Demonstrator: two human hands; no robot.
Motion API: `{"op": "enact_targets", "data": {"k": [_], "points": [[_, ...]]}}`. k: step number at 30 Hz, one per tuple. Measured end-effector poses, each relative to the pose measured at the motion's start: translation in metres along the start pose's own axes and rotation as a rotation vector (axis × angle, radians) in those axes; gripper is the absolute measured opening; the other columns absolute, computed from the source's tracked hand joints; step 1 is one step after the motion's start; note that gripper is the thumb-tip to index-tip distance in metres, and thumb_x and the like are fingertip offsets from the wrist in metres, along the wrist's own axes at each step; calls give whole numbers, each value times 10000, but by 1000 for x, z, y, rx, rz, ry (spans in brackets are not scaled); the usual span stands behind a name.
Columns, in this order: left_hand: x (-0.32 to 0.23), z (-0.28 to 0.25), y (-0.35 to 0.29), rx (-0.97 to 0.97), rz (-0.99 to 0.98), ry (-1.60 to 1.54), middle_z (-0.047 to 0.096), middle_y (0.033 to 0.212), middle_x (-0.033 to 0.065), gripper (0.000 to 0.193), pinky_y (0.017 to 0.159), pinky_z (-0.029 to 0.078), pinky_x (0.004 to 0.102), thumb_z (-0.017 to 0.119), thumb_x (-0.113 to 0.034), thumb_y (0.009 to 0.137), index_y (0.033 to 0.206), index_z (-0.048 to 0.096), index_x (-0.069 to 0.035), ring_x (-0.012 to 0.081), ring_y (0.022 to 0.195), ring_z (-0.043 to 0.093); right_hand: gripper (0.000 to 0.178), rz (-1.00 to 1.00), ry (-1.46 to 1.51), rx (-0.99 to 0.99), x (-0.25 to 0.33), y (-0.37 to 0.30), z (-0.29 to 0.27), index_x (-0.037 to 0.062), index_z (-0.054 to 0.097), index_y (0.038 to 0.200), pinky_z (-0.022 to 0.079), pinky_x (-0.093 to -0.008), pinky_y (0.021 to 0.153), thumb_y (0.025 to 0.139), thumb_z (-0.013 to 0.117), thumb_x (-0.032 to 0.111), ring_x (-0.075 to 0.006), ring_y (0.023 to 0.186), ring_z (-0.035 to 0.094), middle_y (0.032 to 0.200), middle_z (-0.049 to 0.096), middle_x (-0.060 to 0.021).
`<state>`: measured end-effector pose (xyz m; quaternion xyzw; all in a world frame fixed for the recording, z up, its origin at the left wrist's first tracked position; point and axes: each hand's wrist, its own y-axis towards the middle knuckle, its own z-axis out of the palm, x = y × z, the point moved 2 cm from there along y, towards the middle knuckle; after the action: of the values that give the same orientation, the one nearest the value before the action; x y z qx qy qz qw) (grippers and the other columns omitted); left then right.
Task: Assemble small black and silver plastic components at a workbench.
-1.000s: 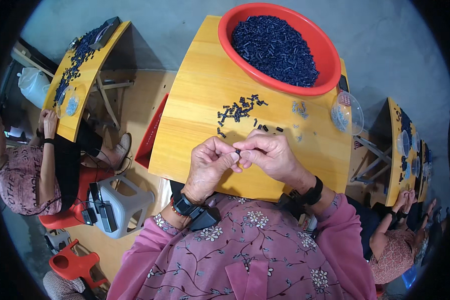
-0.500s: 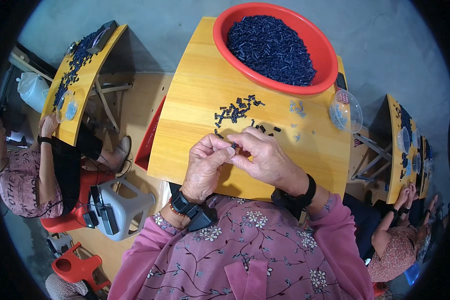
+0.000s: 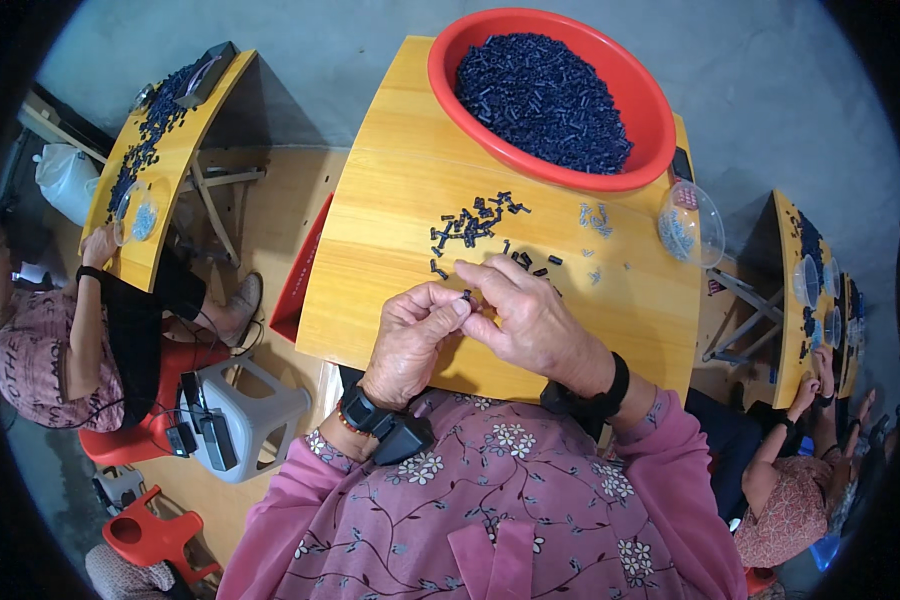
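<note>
Just above the table's near edge, my left hand [image 3: 410, 335] pinches a small dark cylindrical piece [image 3: 466, 296] between thumb and forefinger. My right hand [image 3: 535, 315] meets it from the other side, its thumb and fingertips closed at the same piece. The fingers hide most of that piece. A loose cluster of similar dark pieces [image 3: 475, 222] lies beyond my hands, with a few more near my right fingertips. To the right on the table are little groups of tiny pale-blue pieces [image 3: 596, 218].
A red basin [image 3: 550, 180] heaped with dark pieces stands at the far side of the yellow table [image 3: 370, 240]. A clear round tub [image 3: 708, 232] with pale-blue pieces sits at the right edge. People work at tables [image 3: 195, 130] on both sides; a grey stool [image 3: 260, 400] stands left.
My right fingers have shifted slightly around the piece, and my left fingers have moved a little. Both hands stay together in nearly the same place.
</note>
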<state>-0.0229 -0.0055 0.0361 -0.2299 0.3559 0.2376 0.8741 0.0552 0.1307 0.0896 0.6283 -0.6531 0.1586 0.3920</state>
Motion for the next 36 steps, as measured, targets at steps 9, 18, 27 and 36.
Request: {"op": "enact_targets", "data": {"k": [9, 18, 27, 36], "points": [[-5, -1, -5, -11, 59, 144, 680, 871, 61, 82, 769, 513, 253, 576, 11, 935, 897, 648, 12, 106, 796, 625, 198, -114, -99, 145, -4, -2, 5, -3, 568, 920, 505, -413, 685, 861, 646, 170, -326, 771, 602, 844, 534, -146], [-2, -6, -5, -44, 45, 128, 675, 826, 53, 72, 691, 519, 249, 592, -31, 939, 888, 637, -5, 118, 724, 643, 221, -131, -89, 237, -5, 0, 0, -13, 545, 969, 502, -444, 660, 877, 641, 164, -364, 782, 614, 850, 554, -165], [6, -10, -3, -111, 37, 133, 688, 832, 73, 73, 668, 523, 255, 615, -36, 928, 898, 648, 21, 124, 700, 642, 184, -87, -150, 267, -4, 0, 6, -23, 586, 853, 518, -432, 712, 876, 594, 160, -342, 827, 630, 858, 607, -180], [5, -21, -11, -109, 39, 177, 683, 853, 69, 67, 692, 515, 261, 613, -22, 932, 906, 648, 29, 126, 726, 632, 156, -162, -184, 269, 1, -4, 22, -35, 586, 881, 521, -415, 671, 854, 609, 117, -337, 801, 627, 840, 594, -163]]}}
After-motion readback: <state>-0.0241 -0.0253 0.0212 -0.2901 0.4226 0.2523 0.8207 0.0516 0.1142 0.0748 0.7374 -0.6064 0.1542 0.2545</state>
